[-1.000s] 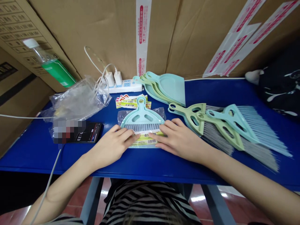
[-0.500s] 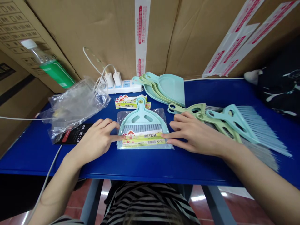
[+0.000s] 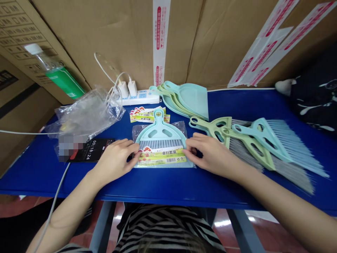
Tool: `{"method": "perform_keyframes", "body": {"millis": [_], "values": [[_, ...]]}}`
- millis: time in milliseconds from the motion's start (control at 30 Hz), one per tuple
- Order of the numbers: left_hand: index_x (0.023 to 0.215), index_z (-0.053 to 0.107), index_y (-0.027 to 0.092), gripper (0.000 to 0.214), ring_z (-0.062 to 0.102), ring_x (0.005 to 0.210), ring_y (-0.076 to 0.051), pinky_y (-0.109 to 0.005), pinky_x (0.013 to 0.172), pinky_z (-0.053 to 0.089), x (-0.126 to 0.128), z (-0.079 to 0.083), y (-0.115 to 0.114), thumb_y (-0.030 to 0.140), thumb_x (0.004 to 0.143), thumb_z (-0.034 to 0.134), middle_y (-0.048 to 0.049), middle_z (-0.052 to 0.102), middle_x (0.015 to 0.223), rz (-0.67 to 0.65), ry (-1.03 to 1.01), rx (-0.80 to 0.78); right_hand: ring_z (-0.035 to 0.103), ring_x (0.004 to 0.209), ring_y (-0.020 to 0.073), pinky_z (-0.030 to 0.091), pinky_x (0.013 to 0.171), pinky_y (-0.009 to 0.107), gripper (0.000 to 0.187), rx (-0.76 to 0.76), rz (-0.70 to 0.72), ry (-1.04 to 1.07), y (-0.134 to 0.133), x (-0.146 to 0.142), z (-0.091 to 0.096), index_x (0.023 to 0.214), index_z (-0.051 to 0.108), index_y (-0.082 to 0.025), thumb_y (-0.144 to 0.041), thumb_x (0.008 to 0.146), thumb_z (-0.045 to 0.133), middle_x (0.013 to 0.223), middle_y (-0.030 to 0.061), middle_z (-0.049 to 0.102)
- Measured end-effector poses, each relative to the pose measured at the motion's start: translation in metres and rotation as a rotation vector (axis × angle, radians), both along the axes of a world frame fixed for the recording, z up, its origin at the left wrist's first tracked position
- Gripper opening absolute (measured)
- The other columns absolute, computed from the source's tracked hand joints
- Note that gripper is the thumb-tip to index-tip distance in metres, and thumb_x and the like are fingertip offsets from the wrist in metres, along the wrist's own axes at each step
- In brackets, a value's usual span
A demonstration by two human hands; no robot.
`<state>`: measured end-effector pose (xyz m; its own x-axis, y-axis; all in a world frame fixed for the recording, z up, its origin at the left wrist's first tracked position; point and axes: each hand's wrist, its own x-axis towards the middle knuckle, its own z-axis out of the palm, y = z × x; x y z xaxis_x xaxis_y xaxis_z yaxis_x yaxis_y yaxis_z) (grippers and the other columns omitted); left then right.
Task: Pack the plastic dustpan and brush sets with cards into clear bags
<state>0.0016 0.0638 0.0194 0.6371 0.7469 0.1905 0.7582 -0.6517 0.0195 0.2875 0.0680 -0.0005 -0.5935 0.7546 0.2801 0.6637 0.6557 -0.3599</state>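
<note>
The bagged dustpan set (image 3: pixel 160 141) is lying between left hand (image 3: pixel 116 157) and right hand (image 3: pixel 206 151). Nearly closed fingers (image 3: pixel 191 143) are touching it (pinching? can't tell).

A smooth, softly shiny plastic dustpan-and-brush set (image 3: pixel 159 128) at centre, with glossy, wrinkled clear film (image 3: pixel 181 126) and a smooth printed label (image 3: pixel 162 156). Smooth plastic dustpans (image 3: pixel 195 102) at one o'clock; bristly plastic brushes (image 3: pixel 244 140) at three; crumpled see-through plastic bag (image 3: pixel 84 112) at nine; matt cardboard (image 3: pixel 126 31) at twelve.
</note>
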Motion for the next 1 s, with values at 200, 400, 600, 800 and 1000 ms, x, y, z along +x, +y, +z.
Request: {"method": "perform_keyframes", "body": {"millis": [200,400,600,800,1000], "values": [[0.073,0.045,0.022,0.012,0.050,0.045,-0.012,-0.023,0.047,0.033,0.003,-0.007,-0.001,0.021,0.085,0.047,0.0057,0.054,0.056,0.203,-0.052,-0.143,0.039,0.039,0.0133,0.026,0.047,0.024,0.020,-0.210,-0.226,0.131,-0.007,-0.008,-0.005,0.079,0.026,-0.027,-0.019,0.079,0.044,0.049,-0.0096,0.039],[0.081,0.039,0.024,0.009,0.051,0.041,-0.013,-0.022,0.046,0.033,0.003,-0.009,0.000,0.018,0.080,0.046,0.0097,0.047,0.052,0.242,-0.140,-0.200,0.036,0.037,0.0129,0.025,0.046,0.024,0.018,-0.235,-0.169,0.230,-0.006,-0.011,-0.003,0.079,0.025,-0.028,-0.018,0.079,0.040,0.048,-0.0114,0.033],[0.078,0.034,0.025,0.016,0.045,0.039,-0.011,-0.021,0.045,0.031,0.003,-0.005,-0.003,0.015,0.077,0.046,0.0109,0.040,0.051,0.190,-0.234,-0.105,0.033,0.036,0.0118,0.024,0.045,0.024,0.018,-0.224,-0.193,0.310,-0.007,-0.012,0.000,0.081,0.026,-0.028,-0.017,0.079,0.040,0.049,-0.0126,0.030],[0.077,0.034,0.025,0.016,0.042,0.038,-0.009,-0.020,0.045,0.030,0.003,-0.004,-0.003,0.012,0.076,0.043,0.0108,0.040,0.051,0.136,-0.261,-0.104,0.032,0.036,0.0116,0.024,0.045,0.024,0.018,-0.233,-0.168,0.303,-0.008,-0.012,0.000,0.081,0.025,-0.027,-0.017,0.079,0.040,0.048,-0.0134,0.029],[0.074,0.032,0.025,0.016,0.040,0.037,-0.010,-0.022,0.043,0.027,0.004,-0.005,-0.002,0.011,0.075,0.040,0.0095,0.041,0.051,0.084,-0.220,-0.086,0.036,0.038,0.0125,0.024,0.046,0.024,0.020,-0.278,-0.178,0.281,-0.009,-0.012,-0.002,0.081,0.025,-0.027,-0.017,0.077,0.041,0.048,-0.0130,0.030]]}}
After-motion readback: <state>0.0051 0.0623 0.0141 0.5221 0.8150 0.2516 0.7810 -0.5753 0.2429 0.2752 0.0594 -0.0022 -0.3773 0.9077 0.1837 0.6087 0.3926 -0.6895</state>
